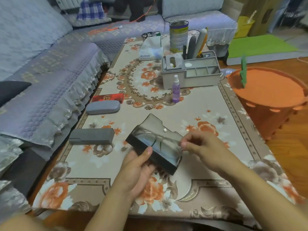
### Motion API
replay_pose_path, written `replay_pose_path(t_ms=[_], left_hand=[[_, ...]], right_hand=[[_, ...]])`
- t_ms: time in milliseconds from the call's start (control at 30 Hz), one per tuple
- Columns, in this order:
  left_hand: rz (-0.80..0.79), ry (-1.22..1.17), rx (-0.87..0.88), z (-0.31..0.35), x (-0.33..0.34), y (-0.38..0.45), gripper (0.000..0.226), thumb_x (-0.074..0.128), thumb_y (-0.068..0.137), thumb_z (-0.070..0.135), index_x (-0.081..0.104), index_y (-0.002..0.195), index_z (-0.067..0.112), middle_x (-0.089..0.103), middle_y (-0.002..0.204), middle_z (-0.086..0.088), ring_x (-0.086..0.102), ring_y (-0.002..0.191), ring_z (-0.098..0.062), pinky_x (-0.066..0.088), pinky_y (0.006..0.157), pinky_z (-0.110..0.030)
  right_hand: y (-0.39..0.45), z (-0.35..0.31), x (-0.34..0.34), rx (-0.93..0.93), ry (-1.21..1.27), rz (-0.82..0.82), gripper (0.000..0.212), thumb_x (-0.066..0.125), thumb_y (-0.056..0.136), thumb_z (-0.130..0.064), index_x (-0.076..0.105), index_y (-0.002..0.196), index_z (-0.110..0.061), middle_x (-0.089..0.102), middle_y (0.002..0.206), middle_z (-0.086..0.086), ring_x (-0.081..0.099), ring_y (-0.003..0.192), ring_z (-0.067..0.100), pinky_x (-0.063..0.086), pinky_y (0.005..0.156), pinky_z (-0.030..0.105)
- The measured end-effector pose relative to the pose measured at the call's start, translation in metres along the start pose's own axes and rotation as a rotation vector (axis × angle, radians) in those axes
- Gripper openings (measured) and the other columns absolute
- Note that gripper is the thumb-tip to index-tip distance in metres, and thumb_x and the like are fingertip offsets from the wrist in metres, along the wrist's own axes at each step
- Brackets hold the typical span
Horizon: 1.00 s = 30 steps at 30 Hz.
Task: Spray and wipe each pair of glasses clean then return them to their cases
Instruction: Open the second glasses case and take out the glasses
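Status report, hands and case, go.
Left hand holds open black case. Right hand pinches glasses at its mouth. Spray bottle untouched. Nothing blocking.

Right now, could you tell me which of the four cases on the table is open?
The black case held by the left hand, flap up. The red, oval grey and boxy grey cases lie closed.

Floral-clothed table (196, 110) bears cases (103, 107), spray bottle (176, 89).
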<state>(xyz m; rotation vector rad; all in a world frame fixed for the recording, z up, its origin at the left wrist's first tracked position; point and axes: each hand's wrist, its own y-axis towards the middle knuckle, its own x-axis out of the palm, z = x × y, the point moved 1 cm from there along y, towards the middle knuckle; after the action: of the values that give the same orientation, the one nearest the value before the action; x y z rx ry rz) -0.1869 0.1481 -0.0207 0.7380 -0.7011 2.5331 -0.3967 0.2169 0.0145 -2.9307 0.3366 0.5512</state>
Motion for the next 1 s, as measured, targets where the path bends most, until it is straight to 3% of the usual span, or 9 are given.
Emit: replay_pose_path(t_ms=[167, 233, 467, 600, 667, 767, 867, 933, 1000], left_hand=[[0.212, -0.225, 0.072, 0.015, -0.008, 0.028, 0.035, 0.053, 0.101, 0.008, 0.053, 0.136, 0.013, 0.066, 0.13, -0.017, 0.064, 0.12, -0.033, 0.048, 0.106, -0.054], [0.313, -0.31, 0.061, 0.023, -0.005, 0.046, 0.032, 0.054, 0.101, 0.007, 0.055, 0.132, 0.014, 0.066, 0.13, -0.016, 0.063, 0.118, -0.033, 0.051, 0.1, -0.051], [0.402, -0.07, -0.198, 0.043, 0.008, 0.047, 0.035, 0.07, 0.093, 0.013, 0.056, 0.124, 0.007, 0.068, 0.119, -0.023, 0.066, 0.113, -0.038, 0.051, 0.103, -0.052], [0.5, 0.479, -0.275, 0.067, 0.005, 0.051, 0.068, 0.078, 0.077, 0.06, 0.053, 0.123, 0.017, 0.073, 0.104, -0.013, 0.071, 0.09, -0.029, 0.062, 0.072, -0.042], [0.547, 0.825, -0.271, 0.077, 0.004, 0.064, 0.09, 0.072, 0.071, 0.075, 0.045, 0.134, 0.017, 0.068, 0.108, -0.011, 0.067, 0.09, -0.028, 0.061, 0.07, -0.04], [0.556, 1.352, -0.252, 0.078, 0.007, 0.086, 0.107, 0.063, 0.078, 0.076, 0.018, 0.152, 0.014, 0.046, 0.146, -0.016, 0.053, 0.125, -0.038, 0.05, 0.1, -0.049], [0.469, 1.714, -0.23, 0.072, 0.018, 0.095, 0.106, 0.054, 0.083, 0.077, 0.002, 0.158, 0.021, 0.034, 0.153, -0.021, 0.045, 0.133, -0.04, 0.044, 0.099, -0.046], [0.428, 1.779, -0.24, 0.075, 0.021, 0.101, 0.098, 0.057, 0.085, 0.07, 0.008, 0.155, 0.022, 0.042, 0.145, -0.02, 0.051, 0.126, -0.039, 0.045, 0.091, -0.043], [0.411, 1.65, -0.301, 0.086, 0.019, 0.104, 0.093, 0.062, 0.084, 0.055, 0.009, 0.152, 0.02, 0.052, 0.133, -0.018, 0.057, 0.115, -0.037, 0.052, 0.093, -0.043]], right_hand=[[0.007, 0.014, -0.024, 0.115, 0.427, 0.202, 0.015, 0.064, 0.096, -0.006, 0.072, 0.085, -0.003, 0.068, 0.075, 0.014, 0.06, 0.06, 0.026, 0.041, 0.048, 0.027], [0.007, 0.018, -0.026, 0.149, 0.553, 0.288, 0.016, 0.062, 0.097, -0.006, 0.068, 0.084, -0.002, 0.062, 0.076, 0.019, 0.056, 0.053, 0.027, 0.04, 0.044, 0.027], [0.009, 0.032, -0.028, 0.202, 0.576, 0.363, 0.018, 0.063, 0.098, -0.013, 0.067, 0.084, -0.002, 0.056, 0.071, 0.021, 0.048, 0.057, 0.026, 0.037, 0.053, 0.038], [0.007, 0.035, -0.027, 0.197, 0.561, 0.386, 0.016, 0.065, 0.096, -0.013, 0.069, 0.085, -0.002, 0.064, 0.081, 0.017, 0.057, 0.067, 0.027, 0.044, 0.062, 0.037], [0.007, 0.034, -0.025, 0.197, 0.559, 0.386, 0.015, 0.066, 0.095, -0.012, 0.068, 0.086, -0.001, 0.065, 0.082, 0.016, 0.058, 0.067, 0.025, 0.046, 0.064, 0.033], [0.005, 0.028, -0.023, 0.184, 0.554, 0.384, 0.016, 0.065, 0.095, -0.01, 0.067, 0.088, 0.004, 0.064, 0.08, 0.016, 0.058, 0.064, 0.021, 0.046, 0.065, 0.033], [0.003, 0.019, -0.019, 0.168, 0.527, 0.377, 0.016, 0.065, 0.095, -0.011, 0.067, 0.084, 0.0, 0.067, 0.077, 0.019, 0.06, 0.061, 0.023, 0.043, 0.062, 0.034], [0.002, 0.014, -0.015, 0.169, 0.51, 0.369, 0.018, 0.065, 0.095, -0.012, 0.065, 0.082, 0.0, 0.066, 0.074, 0.021, 0.057, 0.058, 0.025, 0.04, 0.057, 0.032], [0.001, 0.009, -0.011, 0.172, 0.527, 0.363, 0.018, 0.064, 0.096, -0.01, 0.063, 0.08, -0.001, 0.063, 0.067, 0.016, 0.052, 0.055, 0.024, 0.038, 0.051, 0.029]])
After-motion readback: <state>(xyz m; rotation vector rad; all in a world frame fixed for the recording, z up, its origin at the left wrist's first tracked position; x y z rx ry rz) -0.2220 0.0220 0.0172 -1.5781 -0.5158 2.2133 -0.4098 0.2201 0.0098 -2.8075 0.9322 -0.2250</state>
